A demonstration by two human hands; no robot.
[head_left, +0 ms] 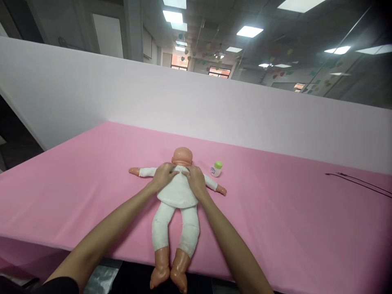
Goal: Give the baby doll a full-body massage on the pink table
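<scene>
A baby doll in a white top and trousers lies on the pink-covered table. Its bald head points away from me and its face is out of sight; the feet hang over the near edge. My left hand grips the doll at its left-side shoulder in view. On the opposite shoulder, my right hand is closed in the same way. Both thumbs point inward across the white cloth below the neck, while the other fingers are partly hidden. Beside the doll's right-side arm stands a small jar with a green lid.
Two thin dark cords lie at the table's right side. A white partition rises along the far edge. Behind it is a room with ceiling lights and hanging coloured decorations.
</scene>
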